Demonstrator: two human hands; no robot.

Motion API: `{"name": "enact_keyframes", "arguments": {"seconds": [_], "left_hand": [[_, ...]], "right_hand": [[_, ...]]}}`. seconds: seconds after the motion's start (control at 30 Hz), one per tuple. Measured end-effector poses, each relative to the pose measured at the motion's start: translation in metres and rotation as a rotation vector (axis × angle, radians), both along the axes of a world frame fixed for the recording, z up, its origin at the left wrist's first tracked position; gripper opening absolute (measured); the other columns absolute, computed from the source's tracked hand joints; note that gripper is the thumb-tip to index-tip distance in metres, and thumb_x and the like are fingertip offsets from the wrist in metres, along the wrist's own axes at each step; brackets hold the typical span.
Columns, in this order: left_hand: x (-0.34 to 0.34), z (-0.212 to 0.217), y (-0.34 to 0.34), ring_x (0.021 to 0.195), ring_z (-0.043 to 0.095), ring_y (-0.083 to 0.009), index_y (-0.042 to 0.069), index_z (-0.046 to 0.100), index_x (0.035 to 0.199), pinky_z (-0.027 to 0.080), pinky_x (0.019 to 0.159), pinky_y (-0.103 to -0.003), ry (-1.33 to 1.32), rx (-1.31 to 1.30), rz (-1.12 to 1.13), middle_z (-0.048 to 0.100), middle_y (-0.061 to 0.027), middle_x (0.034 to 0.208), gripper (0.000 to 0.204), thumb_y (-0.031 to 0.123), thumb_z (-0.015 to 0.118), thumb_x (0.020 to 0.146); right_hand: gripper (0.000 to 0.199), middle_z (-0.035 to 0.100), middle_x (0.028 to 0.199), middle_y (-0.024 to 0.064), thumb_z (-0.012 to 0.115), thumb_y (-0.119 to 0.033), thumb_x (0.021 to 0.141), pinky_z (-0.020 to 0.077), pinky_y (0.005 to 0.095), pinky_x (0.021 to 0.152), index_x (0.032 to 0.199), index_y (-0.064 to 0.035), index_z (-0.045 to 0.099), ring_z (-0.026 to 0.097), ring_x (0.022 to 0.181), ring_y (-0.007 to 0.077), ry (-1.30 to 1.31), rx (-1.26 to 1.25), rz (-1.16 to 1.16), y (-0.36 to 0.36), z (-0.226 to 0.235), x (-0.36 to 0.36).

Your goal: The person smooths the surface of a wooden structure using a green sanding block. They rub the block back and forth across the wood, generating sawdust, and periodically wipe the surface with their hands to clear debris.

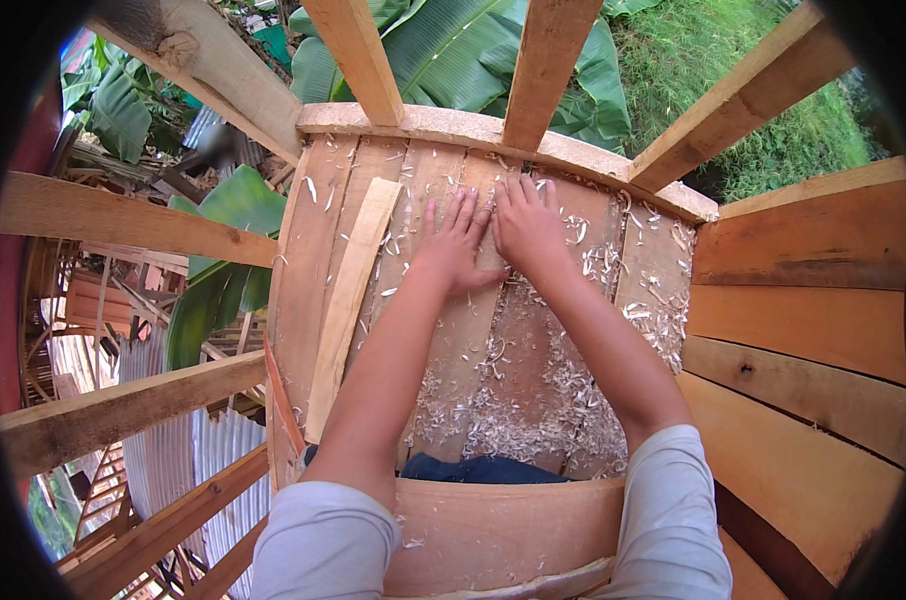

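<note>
Both palms lie on a plank floor (453, 330) of light brown boards, close to its far edge. My left hand (455, 243) is flat with its fingers spread, pressing on the boards and holding nothing. Just right of it, my right hand (525, 225) rests with fingers stretched forward, nearly touching the left fingertips; nothing shows in it. Pale wood shavings (553, 410) are scattered over the boards, thickest between and to the right of my forearms. A loose wooden strip (353, 300) lies lengthwise left of my left arm.
A raised wooden rail (453, 127) borders the far side, with upright posts (548, 70) rising from it. Wall planks (803, 330) stand at the right. Corrugated metal sheets (158, 430) lie below at the left. Banana leaves (443, 60) and grass (713, 90) grow beyond the rail.
</note>
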State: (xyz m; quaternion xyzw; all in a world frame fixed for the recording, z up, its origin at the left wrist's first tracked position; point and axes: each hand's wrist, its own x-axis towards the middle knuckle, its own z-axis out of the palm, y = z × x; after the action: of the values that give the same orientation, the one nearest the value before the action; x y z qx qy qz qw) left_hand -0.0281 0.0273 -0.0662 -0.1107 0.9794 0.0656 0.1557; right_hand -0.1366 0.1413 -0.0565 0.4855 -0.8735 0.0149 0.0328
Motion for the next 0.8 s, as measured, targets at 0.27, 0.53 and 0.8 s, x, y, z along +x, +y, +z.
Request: {"name": "enact_keyframes", "arguments": {"seconds": [0.27,0.53,0.8], "left_hand": [[0.002,-0.001,0.001,0.155,0.001,-0.0249,0.013,0.014,0.16,-0.002,0.121,-0.058,0.025,-0.027,-0.006,0.007,-0.0126,0.167,0.112,0.081,0.049,0.078],[0.001,-0.005,0.002,0.155,0.002,-0.0248,0.015,0.012,0.16,-0.004,0.121,-0.057,0.08,-0.002,0.007,0.007,-0.011,0.167,0.096,0.075,0.038,0.09],[0.003,-0.001,0.002,0.155,-0.001,-0.025,0.013,0.015,0.16,-0.004,0.122,-0.054,0.072,0.044,0.016,0.004,-0.011,0.167,0.09,0.07,0.036,0.094]], "right_hand": [[0.041,0.067,0.118,0.0154,0.058,-0.028,0.091,0.0502,0.0461,0.093,0.123,-0.0038,0.062,0.067,0.102,0.027,-0.356,-0.03,-0.026,0.024,0.035,0.004],[0.036,0.072,0.081,0.0199,0.064,-0.029,0.088,0.0563,0.0384,0.075,0.101,0.0038,0.072,0.073,0.074,0.0241,-1.218,0.236,-0.16,0.057,0.025,-0.01],[0.019,0.069,0.084,0.0149,0.065,-0.014,0.081,0.0538,0.0364,0.075,0.093,0.0003,0.07,0.068,0.081,0.0273,-0.769,-0.578,0.031,0.034,0.007,-0.037]]}}
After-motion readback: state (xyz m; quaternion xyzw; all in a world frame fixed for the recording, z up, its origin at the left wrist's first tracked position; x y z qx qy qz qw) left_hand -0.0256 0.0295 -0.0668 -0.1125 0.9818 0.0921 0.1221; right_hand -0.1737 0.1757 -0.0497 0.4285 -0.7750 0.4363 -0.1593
